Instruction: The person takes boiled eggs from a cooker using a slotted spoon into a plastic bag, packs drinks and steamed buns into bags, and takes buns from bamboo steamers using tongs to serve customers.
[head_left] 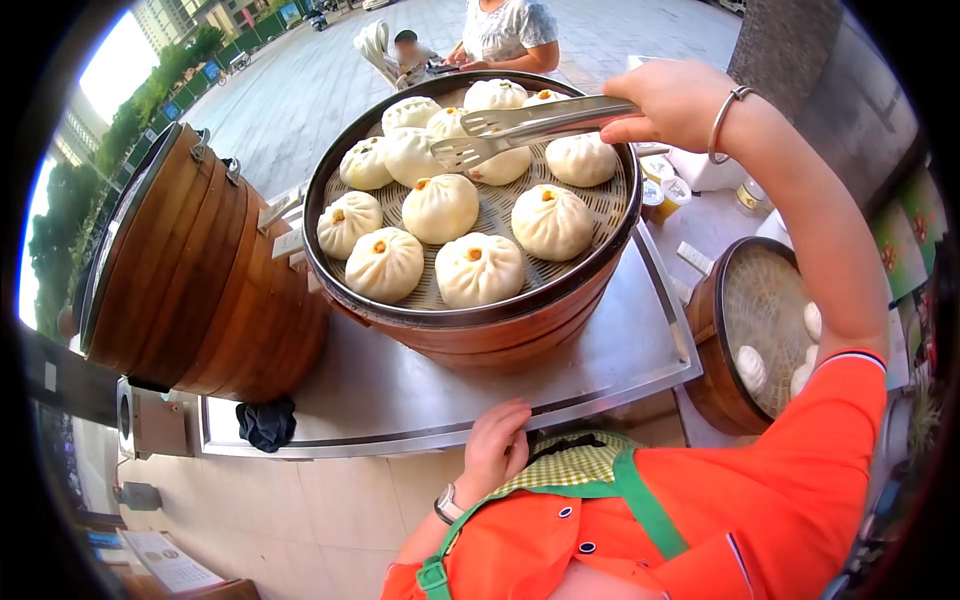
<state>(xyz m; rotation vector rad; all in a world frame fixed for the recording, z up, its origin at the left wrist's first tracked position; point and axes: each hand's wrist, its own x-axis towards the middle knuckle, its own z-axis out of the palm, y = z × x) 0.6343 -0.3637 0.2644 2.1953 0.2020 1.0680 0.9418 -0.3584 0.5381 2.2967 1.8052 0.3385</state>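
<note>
Tongs [520,128] of bright metal lie nearly level above a large bamboo steamer basket [470,318], their long axis running from the right hand [672,100] at the far right rim leftward, tips slightly lower and parted over a steamed bun [500,165]. The right hand, fingers closed around the handle end, reaches out on an extended arm with a bangle [727,122] at the wrist. White buns with orange centres fill the basket, which sits on a steel counter [440,395]. The left hand [494,445], wearing a wristwatch [446,505], rests with loosely curled, empty fingers at the counter's near edge, against a green checked apron [565,465].
</note>
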